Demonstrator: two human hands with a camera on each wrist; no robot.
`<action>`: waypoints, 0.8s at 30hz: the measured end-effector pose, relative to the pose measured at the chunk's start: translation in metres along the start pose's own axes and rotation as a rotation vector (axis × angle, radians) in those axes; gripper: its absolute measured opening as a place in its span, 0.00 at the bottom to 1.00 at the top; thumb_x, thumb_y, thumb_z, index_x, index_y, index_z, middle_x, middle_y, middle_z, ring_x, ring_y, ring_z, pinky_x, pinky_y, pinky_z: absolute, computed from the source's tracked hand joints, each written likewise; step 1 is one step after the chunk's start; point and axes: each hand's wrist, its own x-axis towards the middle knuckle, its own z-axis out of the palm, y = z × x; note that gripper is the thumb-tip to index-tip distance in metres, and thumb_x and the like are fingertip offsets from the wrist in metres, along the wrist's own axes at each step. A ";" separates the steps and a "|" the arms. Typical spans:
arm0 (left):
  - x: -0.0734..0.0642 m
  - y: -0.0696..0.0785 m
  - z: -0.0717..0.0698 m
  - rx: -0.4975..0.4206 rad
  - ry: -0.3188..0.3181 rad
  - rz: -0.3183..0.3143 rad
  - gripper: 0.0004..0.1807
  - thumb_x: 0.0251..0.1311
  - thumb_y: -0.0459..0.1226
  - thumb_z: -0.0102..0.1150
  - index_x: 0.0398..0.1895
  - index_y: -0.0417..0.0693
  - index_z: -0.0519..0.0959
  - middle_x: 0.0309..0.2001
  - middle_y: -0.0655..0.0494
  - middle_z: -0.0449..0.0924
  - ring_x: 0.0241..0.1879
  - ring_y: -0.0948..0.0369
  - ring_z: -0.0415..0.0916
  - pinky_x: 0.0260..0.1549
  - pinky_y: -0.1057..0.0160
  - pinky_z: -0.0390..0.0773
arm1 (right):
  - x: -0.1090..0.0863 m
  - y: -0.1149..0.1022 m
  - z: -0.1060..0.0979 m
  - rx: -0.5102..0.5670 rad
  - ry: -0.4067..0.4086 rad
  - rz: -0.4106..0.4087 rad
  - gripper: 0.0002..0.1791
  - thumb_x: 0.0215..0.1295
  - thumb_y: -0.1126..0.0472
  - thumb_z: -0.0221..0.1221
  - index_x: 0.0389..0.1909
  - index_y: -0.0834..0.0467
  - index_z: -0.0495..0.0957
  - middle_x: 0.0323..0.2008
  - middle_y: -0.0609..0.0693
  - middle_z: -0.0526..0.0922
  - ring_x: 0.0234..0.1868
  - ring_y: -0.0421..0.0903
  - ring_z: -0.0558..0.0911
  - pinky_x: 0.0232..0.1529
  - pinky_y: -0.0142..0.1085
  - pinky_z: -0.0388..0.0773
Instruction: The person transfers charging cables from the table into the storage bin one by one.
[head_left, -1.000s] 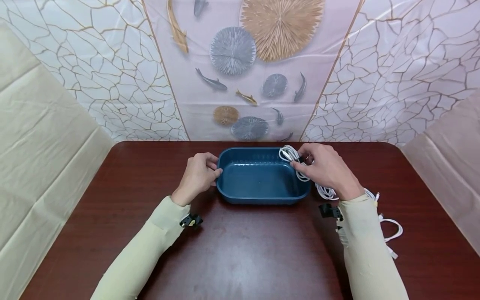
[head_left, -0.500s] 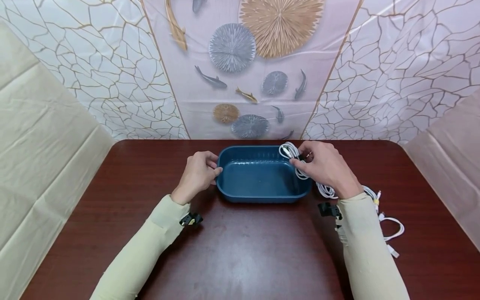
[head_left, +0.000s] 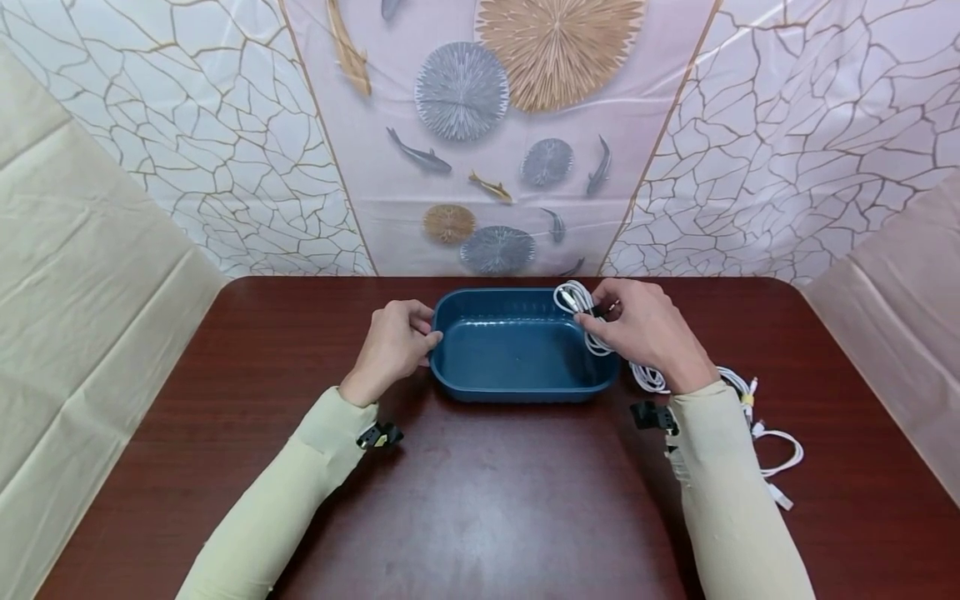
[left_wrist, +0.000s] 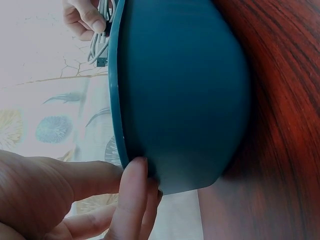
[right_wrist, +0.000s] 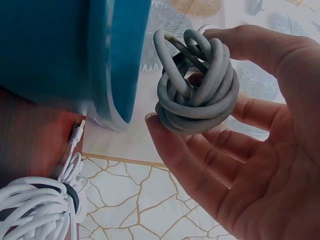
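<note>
The right grip [head_left: 647, 329] pinches a coiled white USB cable [right_wrist: 200, 97] between thumb and fingers, near the right end of a blue plastic tub [head_left: 517, 360], which sits to this grip's left. The left grip [head_left: 393, 344] pinches the tub's opposite rim. Further white cables [right_wrist: 42, 202] lie below the right grip, on the bench [head_left: 480, 475].

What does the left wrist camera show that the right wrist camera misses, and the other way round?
Only the left wrist view: the left hand holding the blue tub.
Only the right wrist view: white cables lying on the table, some in a dark band.
Both: the blue tub, the right hand holding a coiled cable, the table and the patterned backdrop.
</note>
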 end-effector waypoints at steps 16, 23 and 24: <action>0.001 0.001 0.000 0.002 0.003 0.005 0.18 0.64 0.31 0.66 0.57 0.36 0.80 0.42 0.41 0.84 0.24 0.59 0.85 0.24 0.63 0.89 | 0.004 0.000 0.006 -0.020 0.028 -0.034 0.19 0.66 0.43 0.65 0.42 0.55 0.84 0.39 0.56 0.87 0.40 0.50 0.82 0.39 0.46 0.79; 0.001 0.000 0.001 0.001 0.006 -0.002 0.19 0.65 0.31 0.65 0.58 0.36 0.80 0.42 0.42 0.84 0.24 0.58 0.86 0.23 0.63 0.88 | 0.006 -0.002 0.011 -0.033 0.030 -0.028 0.17 0.65 0.46 0.66 0.41 0.57 0.84 0.37 0.56 0.86 0.38 0.50 0.81 0.35 0.42 0.78; 0.001 0.000 0.001 0.001 0.005 -0.001 0.19 0.65 0.31 0.65 0.59 0.36 0.79 0.42 0.42 0.84 0.24 0.58 0.86 0.23 0.63 0.88 | 0.006 -0.003 0.011 -0.034 0.031 -0.026 0.17 0.65 0.46 0.66 0.41 0.57 0.84 0.36 0.56 0.86 0.37 0.50 0.81 0.34 0.42 0.78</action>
